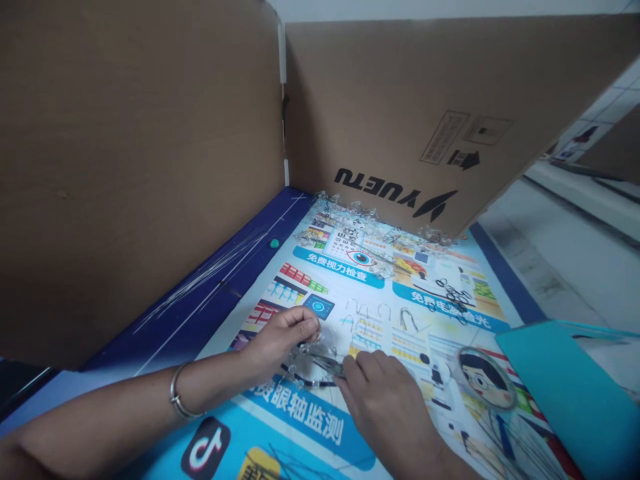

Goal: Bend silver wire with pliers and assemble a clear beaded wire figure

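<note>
My left hand [290, 335] pinches the upper end of a piece of transparent beads on wire [300, 381], thumb against the forefinger. The beads curve down toward my right hand. Closed fingers of my right hand [383, 387] wrap round what looks like small metal pliers [327, 365], whose grey jaws point left into the beaded piece. Whether the jaws bite on a wire I cannot tell. Both hands are low over the printed sheet [350, 293], close together.
Tall cardboard panels [400, 93] stand at the back and left. Beaded wire pieces [345, 208] lie along the back panel. Dark rings [453, 293], bent wire hooks [408, 319] and straight wires [205, 270] lie about. A teal sheet or folder [560, 387] is at right.
</note>
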`<state>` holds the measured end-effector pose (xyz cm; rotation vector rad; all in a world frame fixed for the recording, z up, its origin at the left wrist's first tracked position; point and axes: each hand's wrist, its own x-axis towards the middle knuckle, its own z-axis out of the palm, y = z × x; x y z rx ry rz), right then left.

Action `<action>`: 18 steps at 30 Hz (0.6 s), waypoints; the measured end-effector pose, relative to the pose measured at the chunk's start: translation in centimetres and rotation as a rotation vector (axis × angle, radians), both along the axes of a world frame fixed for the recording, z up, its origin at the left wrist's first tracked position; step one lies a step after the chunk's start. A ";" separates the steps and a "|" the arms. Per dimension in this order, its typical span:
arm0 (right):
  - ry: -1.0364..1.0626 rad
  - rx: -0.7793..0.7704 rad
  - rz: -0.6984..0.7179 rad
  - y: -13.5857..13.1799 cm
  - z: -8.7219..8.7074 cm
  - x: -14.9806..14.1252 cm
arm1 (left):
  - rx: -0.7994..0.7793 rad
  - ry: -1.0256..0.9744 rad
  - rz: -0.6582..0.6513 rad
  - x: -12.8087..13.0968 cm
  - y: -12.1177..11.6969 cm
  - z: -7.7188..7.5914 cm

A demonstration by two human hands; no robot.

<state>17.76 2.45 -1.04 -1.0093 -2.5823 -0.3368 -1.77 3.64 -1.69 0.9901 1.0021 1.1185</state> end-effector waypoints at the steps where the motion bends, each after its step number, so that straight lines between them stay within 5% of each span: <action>1: -0.011 0.012 -0.006 -0.1 0.0 -0.1 | 0.000 0.002 -0.004 0.0 0.0 0.0; 18: -0.007 -0.008 -0.030 -0.3 0.5 -0.4 | 0.029 0.007 -0.010 0.0 -0.1 0.3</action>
